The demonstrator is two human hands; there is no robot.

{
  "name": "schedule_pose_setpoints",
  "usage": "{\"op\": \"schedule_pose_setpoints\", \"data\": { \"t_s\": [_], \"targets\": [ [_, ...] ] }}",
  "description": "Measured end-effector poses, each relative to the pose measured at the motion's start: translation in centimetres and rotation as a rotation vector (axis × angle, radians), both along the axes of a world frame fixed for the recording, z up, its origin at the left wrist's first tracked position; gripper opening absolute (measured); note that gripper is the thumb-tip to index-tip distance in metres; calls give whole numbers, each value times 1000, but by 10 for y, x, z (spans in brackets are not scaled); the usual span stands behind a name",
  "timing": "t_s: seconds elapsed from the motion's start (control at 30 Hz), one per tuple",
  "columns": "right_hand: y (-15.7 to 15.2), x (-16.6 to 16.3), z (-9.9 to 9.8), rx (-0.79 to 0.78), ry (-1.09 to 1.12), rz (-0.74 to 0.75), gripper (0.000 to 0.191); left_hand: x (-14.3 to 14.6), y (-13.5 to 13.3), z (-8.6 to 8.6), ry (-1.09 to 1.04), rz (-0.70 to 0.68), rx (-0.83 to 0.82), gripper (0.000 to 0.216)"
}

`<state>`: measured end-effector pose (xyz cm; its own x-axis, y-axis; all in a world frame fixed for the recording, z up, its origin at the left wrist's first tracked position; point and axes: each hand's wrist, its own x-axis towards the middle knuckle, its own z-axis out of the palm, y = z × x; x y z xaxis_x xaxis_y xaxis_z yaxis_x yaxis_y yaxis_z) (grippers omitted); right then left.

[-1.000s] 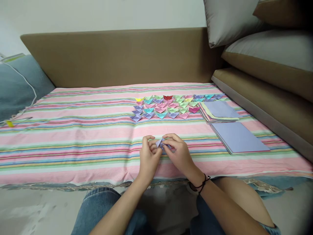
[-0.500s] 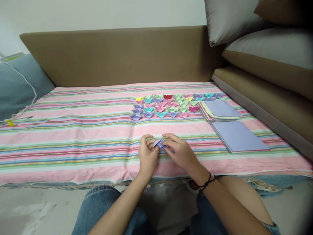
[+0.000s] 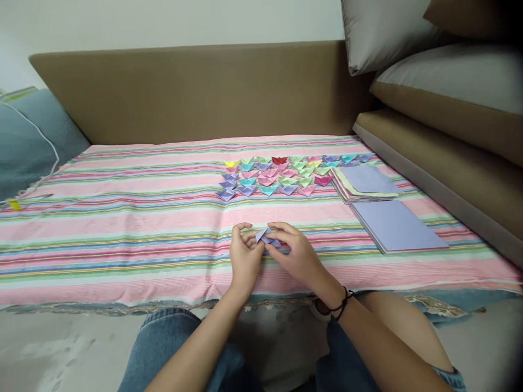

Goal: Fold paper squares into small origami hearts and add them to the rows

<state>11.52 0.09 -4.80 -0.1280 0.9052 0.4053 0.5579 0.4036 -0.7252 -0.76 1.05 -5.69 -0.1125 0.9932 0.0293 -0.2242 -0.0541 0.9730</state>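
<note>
A small folded piece of lavender paper (image 3: 263,236) is held between both hands above the striped cloth. My left hand (image 3: 246,258) pinches its left side between thumb and fingers. With thumb and fingertips, my right hand (image 3: 293,251) grips the right part of the same paper, its fingers covering some of the folds. Beyond the hands, several folded paper boats (image 3: 267,177) in many colours stand in close rows on the cloth.
Striped cloth (image 3: 122,228) covers the seat. To the right lie a stack of lavender-topped paper sheets (image 3: 400,226) and a looser stack of coloured paper (image 3: 368,179). Cushions (image 3: 441,136) are piled at the right; a brown backrest (image 3: 196,98) stands behind. A white cable (image 3: 49,141) runs at left.
My right thumb and fingers have shifted left across the folded paper, nearer my left fingertips. The paper has turned slightly, and my left hand keeps its hold.
</note>
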Motion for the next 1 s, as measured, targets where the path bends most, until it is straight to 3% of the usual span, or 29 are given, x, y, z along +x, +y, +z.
{"op": "schedule_pose_setpoints", "data": {
  "t_s": [0.13, 0.37, 0.53, 1.0],
  "targets": [
    [0, 1, -1, 30, -17, -16, 22, 0, 1, 0, -50, -1, -28, 43],
    [-2, -1, 4, 130, -69, -131, 11, 2, 3, -3, -12, -22, -88, 41],
    [-2, 2, 3, 187, -162, -102, 12, 1, 3, -4, 17, -30, -99, 38],
    [-1, 2, -5, 161, -136, -70, 16, 0, 2, -5, -35, -35, -90, 40]
  ]
}}
